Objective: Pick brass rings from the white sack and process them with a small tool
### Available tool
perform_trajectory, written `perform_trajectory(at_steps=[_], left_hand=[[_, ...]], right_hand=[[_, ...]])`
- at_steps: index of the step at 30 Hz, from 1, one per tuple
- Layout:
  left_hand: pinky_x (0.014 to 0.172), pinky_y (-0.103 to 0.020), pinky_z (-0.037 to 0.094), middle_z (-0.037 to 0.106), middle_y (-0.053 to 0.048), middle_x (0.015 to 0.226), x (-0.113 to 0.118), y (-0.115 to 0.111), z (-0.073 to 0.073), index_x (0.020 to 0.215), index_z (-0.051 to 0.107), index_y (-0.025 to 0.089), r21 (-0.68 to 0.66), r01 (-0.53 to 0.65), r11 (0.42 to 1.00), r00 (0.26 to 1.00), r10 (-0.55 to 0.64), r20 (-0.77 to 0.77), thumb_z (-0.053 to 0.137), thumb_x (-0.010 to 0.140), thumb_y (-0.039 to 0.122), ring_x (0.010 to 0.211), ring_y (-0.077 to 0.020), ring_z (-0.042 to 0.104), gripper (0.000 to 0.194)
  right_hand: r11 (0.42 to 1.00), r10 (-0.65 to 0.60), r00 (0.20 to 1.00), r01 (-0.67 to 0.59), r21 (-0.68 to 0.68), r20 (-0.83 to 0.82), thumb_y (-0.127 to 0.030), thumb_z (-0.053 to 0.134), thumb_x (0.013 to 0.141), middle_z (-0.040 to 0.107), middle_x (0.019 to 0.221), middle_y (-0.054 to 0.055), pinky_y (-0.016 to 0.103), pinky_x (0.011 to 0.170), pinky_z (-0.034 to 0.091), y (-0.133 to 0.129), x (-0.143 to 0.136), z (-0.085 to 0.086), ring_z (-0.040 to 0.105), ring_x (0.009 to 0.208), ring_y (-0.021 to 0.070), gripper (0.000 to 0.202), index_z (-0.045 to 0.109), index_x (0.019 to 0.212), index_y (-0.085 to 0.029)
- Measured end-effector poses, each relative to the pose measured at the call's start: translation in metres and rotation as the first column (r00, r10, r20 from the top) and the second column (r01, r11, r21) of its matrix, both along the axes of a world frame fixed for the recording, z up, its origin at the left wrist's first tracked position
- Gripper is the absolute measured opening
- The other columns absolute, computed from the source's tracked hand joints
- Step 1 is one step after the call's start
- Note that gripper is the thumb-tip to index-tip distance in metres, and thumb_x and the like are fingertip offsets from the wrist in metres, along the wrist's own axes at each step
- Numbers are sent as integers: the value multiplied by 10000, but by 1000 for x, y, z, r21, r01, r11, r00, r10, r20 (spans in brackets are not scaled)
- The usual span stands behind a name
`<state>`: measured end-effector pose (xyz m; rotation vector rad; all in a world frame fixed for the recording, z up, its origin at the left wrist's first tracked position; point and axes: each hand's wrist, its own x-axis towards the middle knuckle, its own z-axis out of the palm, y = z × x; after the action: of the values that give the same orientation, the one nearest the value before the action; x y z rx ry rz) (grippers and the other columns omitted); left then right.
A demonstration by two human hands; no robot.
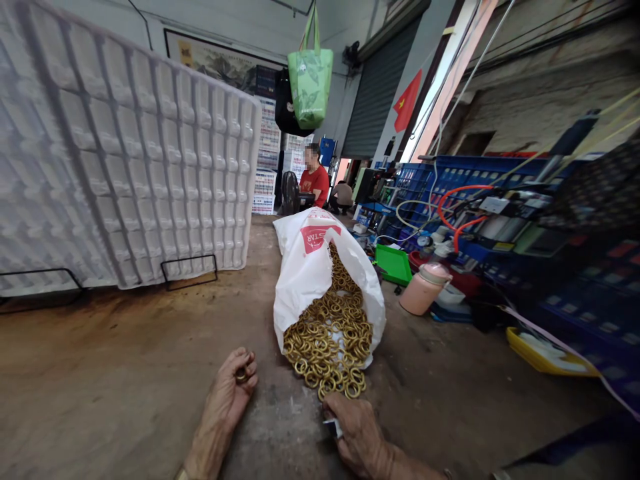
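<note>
My left hand is closed, with a brass-coloured ring between its fingers, above the brown tabletop. At the front edge of a heap of brass-coloured rings, my right hand is curled, fingertips at the nearest rings. A small flat whitish object with a dark edge pokes out of that hand; its kind I cannot make out. The rings spill from the mouth of a white plastic sack with red print, lying on its side.
Translucent moulded trays stand upright in black wire holders at the left. To the right are a pink bottle, a green tray, a yellow tray and pneumatic equipment. A person in red sits beyond the sack.
</note>
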<state>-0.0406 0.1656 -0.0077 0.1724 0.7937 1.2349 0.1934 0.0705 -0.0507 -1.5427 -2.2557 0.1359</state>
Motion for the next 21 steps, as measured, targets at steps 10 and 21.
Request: perform_trajectory(at_steps=[10, 21], left_hand=[[370, -144, 278, 527, 31, 628, -2, -3, -1, 668, 497, 146, 60, 36, 998, 998, -34, -44, 654, 524, 74, 453, -40, 421, 224], [367, -145, 275, 524, 36, 631, -1, -1, -3, 661, 476, 155, 40, 28, 999, 997, -25, -68, 592, 506, 15, 436, -37, 412, 239]], right_hand=[[1000, 4, 1000, -3, -23, 27, -94, 391, 589, 604, 714, 6, 252, 549, 292, 0, 1, 1, 528, 611, 152, 248, 449, 798, -213], [1000, 2, 1000, -2, 4, 18, -92, 379, 634, 590, 676, -1, 247, 537, 281, -1, 1, -1, 522, 585, 141, 195, 429, 778, -215]])
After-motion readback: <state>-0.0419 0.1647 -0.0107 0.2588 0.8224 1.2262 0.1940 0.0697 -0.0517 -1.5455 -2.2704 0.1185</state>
